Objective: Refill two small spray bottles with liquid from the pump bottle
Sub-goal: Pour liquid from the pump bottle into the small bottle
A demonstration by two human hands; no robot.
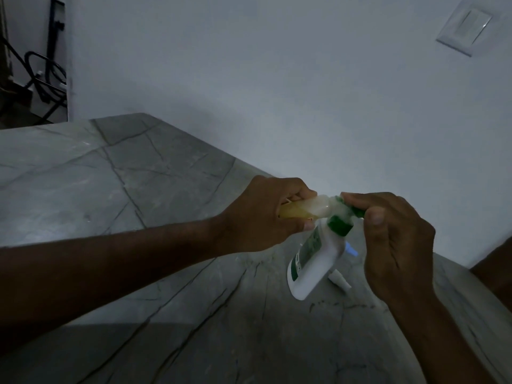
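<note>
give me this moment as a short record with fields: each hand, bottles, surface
left hand: holds small spray bottle, yellowish liquid inside, mouth at the pump nozzle
right hand: fingers on green pump head
pump bottle: white, green label, standing on counter
surface: grey veined counter
behind bottle: small white part, unclear

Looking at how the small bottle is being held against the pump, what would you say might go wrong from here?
1. The left hand holds the small spray bottle nearly sideways at the green pump head, so liquid may spill onto the counter.
2. The right hand pressing could tip the pump bottle.
</note>
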